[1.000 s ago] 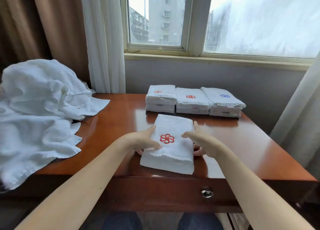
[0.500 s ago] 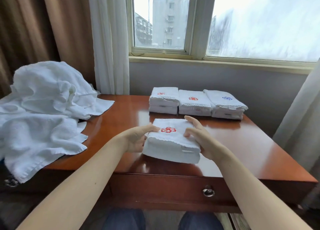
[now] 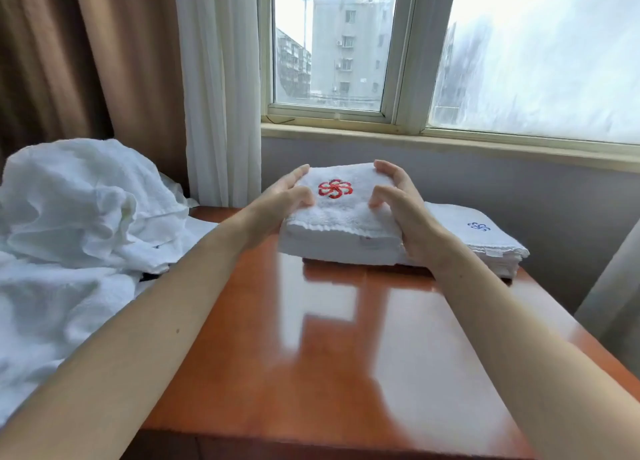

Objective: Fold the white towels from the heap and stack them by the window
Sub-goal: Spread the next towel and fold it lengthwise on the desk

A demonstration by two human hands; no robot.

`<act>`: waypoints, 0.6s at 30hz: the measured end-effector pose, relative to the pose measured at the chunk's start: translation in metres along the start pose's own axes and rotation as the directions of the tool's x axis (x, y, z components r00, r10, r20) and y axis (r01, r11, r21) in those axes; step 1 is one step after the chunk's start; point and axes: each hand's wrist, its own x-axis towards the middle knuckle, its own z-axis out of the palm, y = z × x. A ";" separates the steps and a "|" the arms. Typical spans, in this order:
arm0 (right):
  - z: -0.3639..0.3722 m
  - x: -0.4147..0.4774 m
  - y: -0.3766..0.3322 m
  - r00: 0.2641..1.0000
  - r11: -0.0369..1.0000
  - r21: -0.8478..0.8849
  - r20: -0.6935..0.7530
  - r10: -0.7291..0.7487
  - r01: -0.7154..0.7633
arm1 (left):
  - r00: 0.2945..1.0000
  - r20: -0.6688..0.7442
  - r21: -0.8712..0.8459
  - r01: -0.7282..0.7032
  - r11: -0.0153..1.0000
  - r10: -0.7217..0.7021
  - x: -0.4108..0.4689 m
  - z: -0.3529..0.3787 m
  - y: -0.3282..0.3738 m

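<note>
A folded white towel with a red flower emblem is held up at the far side of the wooden table, below the window. My left hand grips its left edge, thumb on top. My right hand grips its right edge the same way. The towel hides the folded stacks behind it, except the rightmost stack, which has a blue emblem. The heap of unfolded white towels lies at the left.
A white sheer curtain and a brown curtain hang at the back left. Another curtain edge hangs at the right. The window sill runs above the stacks.
Both hands have lifted the folded towel off the table's near part and carried it away from me, over the row of stacks by the window. The camera moved closer.
</note>
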 end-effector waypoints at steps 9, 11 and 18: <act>-0.006 0.137 0.000 0.994 0.994 -0.027 -0.027 -0.105 0.104 | 0.990 -0.062 0.195 -0.112 0.974 0.126 0.141 -0.020 0.011; -0.008 0.159 0.010 0.995 0.996 -0.029 -0.032 -0.089 0.089 | 0.988 -0.071 0.181 -0.125 0.976 0.140 0.167 -0.020 0.000; -0.020 0.207 0.079 0.999 0.995 -0.094 -0.027 0.023 -0.025 | 0.997 -0.061 0.159 -0.038 0.987 0.049 0.231 -0.014 -0.071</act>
